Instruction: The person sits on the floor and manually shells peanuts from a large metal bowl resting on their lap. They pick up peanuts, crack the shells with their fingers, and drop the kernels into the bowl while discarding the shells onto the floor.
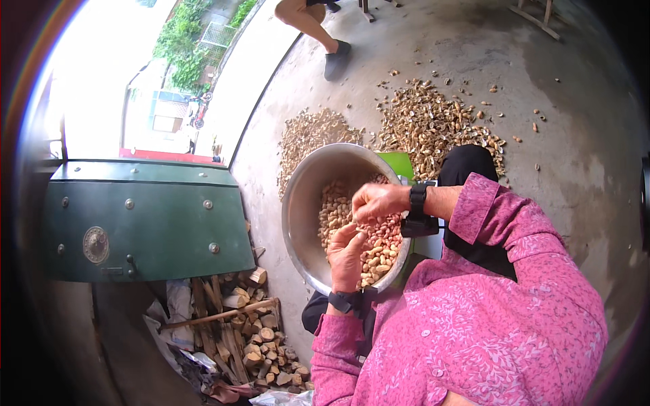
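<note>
A wide metal basin [304, 203] sits between my knees, with unshelled peanuts [333, 206] on its left side and front, and reddish shelled kernels [387, 233] to the right. Above the nuts my two hands meet at the fingertips. My left hand [346, 256] is closed in a pinch, its thumb and fingers pointing up toward the other hand. My right hand [380, 201] comes in from the right, fingers bent and pinched. Between the fingertips is a small pale thing that looks like a peanut, mostly hidden by the fingers.
Peanut shells [426, 122] lie heaped on the concrete floor beyond the basin, with a second paler pile [315, 132] to its left. Left stands a green metal-studded panel [156, 230], with chopped firewood [261, 345] below. Another person's leg [317, 30] shows at the top.
</note>
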{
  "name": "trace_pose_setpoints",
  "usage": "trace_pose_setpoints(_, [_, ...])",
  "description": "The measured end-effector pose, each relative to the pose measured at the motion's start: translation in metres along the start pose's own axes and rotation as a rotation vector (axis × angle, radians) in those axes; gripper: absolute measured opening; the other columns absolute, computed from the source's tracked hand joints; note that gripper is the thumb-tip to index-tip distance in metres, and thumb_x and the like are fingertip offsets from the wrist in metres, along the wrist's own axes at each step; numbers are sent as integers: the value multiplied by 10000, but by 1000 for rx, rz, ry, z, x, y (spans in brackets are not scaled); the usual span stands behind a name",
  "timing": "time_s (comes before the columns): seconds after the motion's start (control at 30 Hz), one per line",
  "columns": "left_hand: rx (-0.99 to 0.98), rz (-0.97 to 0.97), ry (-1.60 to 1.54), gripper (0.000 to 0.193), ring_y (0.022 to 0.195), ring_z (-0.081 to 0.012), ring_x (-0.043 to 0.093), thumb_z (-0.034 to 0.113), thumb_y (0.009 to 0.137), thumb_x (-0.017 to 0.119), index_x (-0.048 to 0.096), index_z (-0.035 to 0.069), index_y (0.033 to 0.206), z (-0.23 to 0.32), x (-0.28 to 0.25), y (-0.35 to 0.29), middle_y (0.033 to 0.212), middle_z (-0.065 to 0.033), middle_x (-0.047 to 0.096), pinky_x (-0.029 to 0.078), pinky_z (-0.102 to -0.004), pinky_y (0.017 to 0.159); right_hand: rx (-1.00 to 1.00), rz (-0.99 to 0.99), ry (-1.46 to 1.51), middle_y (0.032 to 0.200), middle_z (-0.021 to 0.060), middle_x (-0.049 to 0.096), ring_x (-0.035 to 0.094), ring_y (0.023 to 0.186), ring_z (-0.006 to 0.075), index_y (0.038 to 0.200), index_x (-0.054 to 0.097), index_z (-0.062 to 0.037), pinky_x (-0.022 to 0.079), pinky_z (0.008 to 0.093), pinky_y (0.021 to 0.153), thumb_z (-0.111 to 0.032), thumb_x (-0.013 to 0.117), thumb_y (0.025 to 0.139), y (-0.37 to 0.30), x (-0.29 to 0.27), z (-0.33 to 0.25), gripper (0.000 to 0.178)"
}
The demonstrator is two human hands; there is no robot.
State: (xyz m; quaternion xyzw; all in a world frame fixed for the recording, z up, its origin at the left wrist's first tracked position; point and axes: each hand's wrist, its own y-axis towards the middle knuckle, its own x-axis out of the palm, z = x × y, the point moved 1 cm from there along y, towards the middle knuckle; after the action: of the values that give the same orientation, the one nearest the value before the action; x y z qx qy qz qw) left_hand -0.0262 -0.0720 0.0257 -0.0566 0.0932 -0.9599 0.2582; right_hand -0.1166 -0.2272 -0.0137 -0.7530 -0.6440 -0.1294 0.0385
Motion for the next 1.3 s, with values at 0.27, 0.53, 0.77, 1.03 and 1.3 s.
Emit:
trace_pose_setpoints(0.27, [-177, 126, -218, 124, 580, -142, 560, 57, 829, 547, 550, 0, 939, -30, -55, -19, 759, -89, 590, 503, -270, 534, -191, 863, -1324, 791, 186, 556, 546, 768, 308, 790, 539, 15, 436, 415, 681, -156, 558, 683, 6, -44, -35, 203])
trace_pose_setpoints(0.53, [-217, 211, -396, 112, 544, -131, 552, 69, 838, 535, 547, -6, 920, -58, -70, -45, 757, -91, 597, 505, -272, 540, 216, -92, -1415, 802, 171, 588, 568, 796, 323, 809, 615, -24, 463, 421, 677, -100, 548, 632, 55, 7, 43, 204])
trace_pose_setpoints(0.77, [-212, 250, -449, 120, 566, -160, 573, 80, 844, 525, 543, 12, 941, -65, -91, -58, 766, -99, 606, 515, -303, 565, 350, -320, -1364, 787, 157, 631, 621, 767, 286, 738, 654, -34, 491, 383, 659, -90, 581, 640, 81, 38, 81, 135])
trace_pose_setpoints(1.03, [-197, 261, -360, 164, 540, -122, 555, 69, 819, 565, 537, -17, 956, -63, -72, -47, 755, -84, 592, 494, -241, 533, 332, -238, -1054, 757, 182, 612, 603, 719, 302, 752, 626, -7, 467, 387, 668, -166, 514, 716, 65, 33, 37, 198])
trace_pose_setpoints(1.3, [-268, 152, -388, 138, 594, -146, 580, 107, 847, 538, 526, 17, 950, -63, -49, -28, 786, -81, 592, 515, -270, 577, 281, -155, -185, 669, 50, 598, 572, 623, 132, 845, 591, 1, 452, 252, 554, -181, 564, 779, 43, 36, 30, 196])
